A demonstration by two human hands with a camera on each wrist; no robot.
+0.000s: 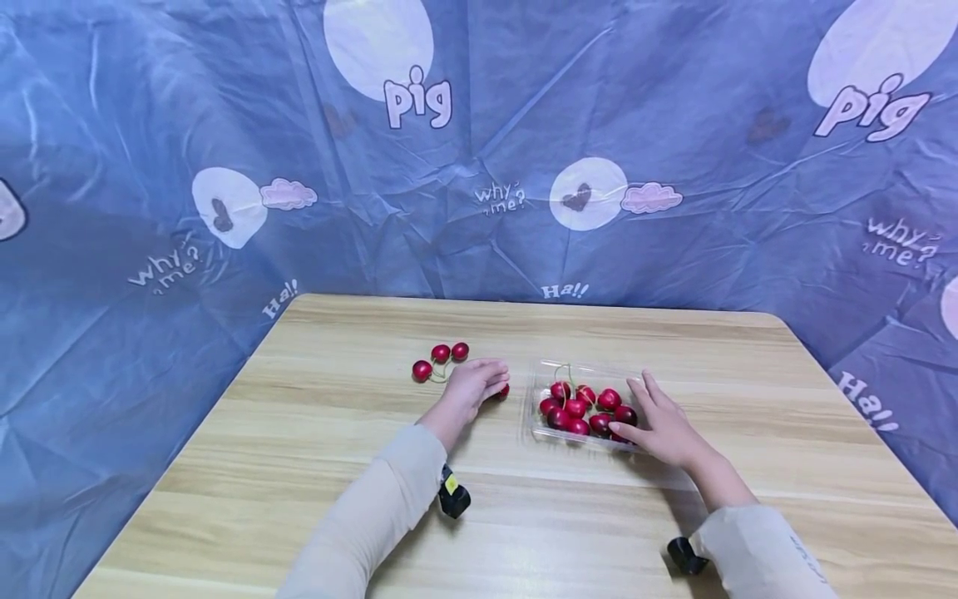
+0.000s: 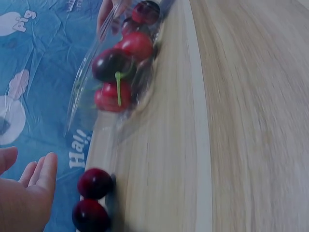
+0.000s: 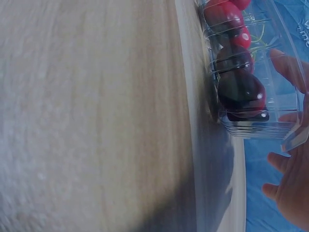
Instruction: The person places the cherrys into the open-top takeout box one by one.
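Observation:
My left hand (image 1: 473, 389) hovers over the table with straight fingers, beside a dark red cherry (image 1: 504, 391) that shows past its fingertips. In the left wrist view two cherries (image 2: 95, 183) lie close under that hand. To its left, several cherries (image 1: 441, 353) with green stems rest on the wood. A clear plastic box (image 1: 533, 399) holds many red cherries (image 1: 575, 408). My right hand (image 1: 666, 424) rests at the box's right end, fingers spread, its thumb over the near corner. The right wrist view shows fingers (image 3: 288, 70) at the box's clear wall.
The light wood table (image 1: 314, 466) reaches to a blue printed cloth (image 1: 479, 166) hanging behind and at the sides. Black wrist cameras (image 1: 453, 494) hang under both sleeves, near the table top.

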